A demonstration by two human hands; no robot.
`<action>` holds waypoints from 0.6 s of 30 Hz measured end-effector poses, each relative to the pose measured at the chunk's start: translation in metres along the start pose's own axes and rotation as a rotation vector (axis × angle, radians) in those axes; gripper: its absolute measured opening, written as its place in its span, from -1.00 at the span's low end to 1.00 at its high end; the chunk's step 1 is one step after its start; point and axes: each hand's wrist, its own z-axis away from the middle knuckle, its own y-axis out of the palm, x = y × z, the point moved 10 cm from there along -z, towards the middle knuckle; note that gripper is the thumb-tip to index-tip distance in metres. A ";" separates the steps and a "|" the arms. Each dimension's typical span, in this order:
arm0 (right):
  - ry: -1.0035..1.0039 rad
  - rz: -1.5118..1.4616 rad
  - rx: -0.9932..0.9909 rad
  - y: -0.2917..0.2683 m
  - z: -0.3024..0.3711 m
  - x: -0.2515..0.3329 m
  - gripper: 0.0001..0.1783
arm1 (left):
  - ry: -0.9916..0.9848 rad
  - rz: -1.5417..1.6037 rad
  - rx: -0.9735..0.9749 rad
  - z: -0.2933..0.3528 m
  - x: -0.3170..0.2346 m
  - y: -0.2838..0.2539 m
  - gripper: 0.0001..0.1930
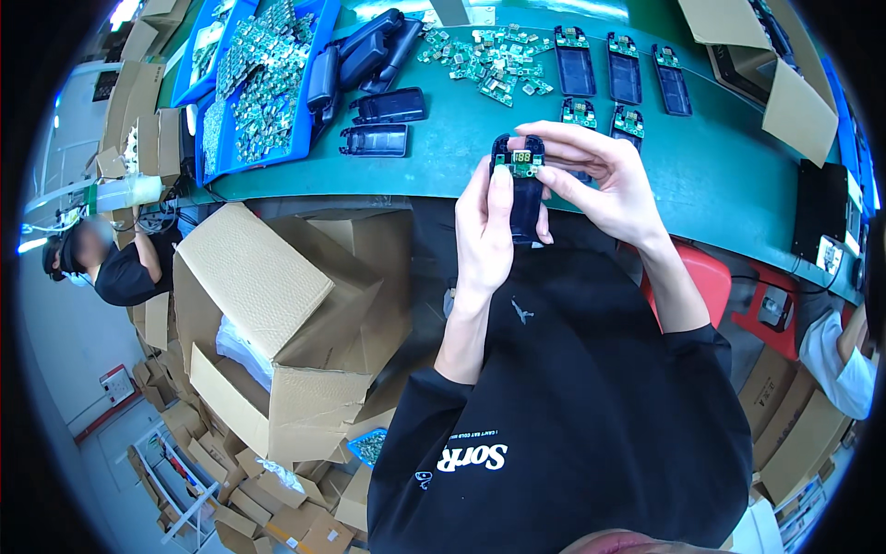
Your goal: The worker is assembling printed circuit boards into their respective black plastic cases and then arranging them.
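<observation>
Just past the table's near edge I hold up a black plastic casing, an open half-shell. A small green circuit board with a little display sits at its top end. My left hand is closed around the casing from the left, thumb on the board's left side. From the right, my right hand pinches the board end, thumb at the board's right edge and fingers over the top. Beyond it, casings with boards at their top ends stand in rows, among them one casing. Whether the board is fully seated cannot be seen.
Loose circuit boards lie in a heap on the green table. Bare casings and stacked black shells lie left of it, beside blue bins of boards. Cardboard boxes stand below left. Other people are at both sides.
</observation>
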 end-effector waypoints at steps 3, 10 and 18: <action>-0.047 0.163 -0.069 -0.007 0.002 0.002 -0.45 | -0.058 0.093 0.046 -0.005 0.017 0.005 -0.58; -0.361 0.738 -0.271 -0.018 0.028 0.046 -0.34 | -0.168 0.137 0.050 -0.013 0.049 0.023 -0.54; -0.167 0.706 -0.303 -0.075 0.053 0.030 -0.38 | -0.208 -0.330 0.200 -0.010 0.070 0.049 -0.53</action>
